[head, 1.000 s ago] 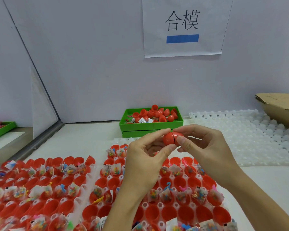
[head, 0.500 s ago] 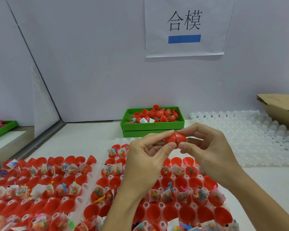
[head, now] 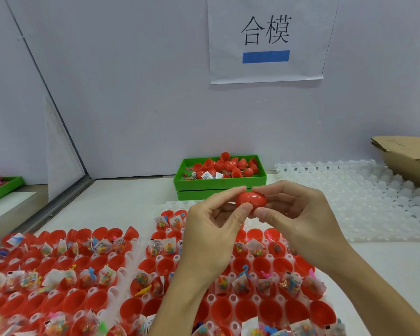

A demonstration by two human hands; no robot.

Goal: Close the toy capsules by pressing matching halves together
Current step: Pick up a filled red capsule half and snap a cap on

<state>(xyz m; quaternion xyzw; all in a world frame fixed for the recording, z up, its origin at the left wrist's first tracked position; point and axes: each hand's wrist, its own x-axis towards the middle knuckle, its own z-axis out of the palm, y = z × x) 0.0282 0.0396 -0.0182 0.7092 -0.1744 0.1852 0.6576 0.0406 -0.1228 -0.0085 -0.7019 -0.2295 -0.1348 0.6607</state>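
Both hands, left (head: pixel 211 229) and right (head: pixel 298 214), pinch the red capsule (head: pixel 251 202) at nine and three o'clock, each grip closed to press its halves together.

Hands (head: pixel 252 221) hide capsule (head: pixel 251 201) ends; left trays (head: pixel 15 275) blurred, cut off.

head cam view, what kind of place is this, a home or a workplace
Most likely a workplace: a toy packing or assembly bench. Partition walls carry a printed sign, trays of open red capsule halves cover the bench, and both hands pinch one red capsule before a green bin.
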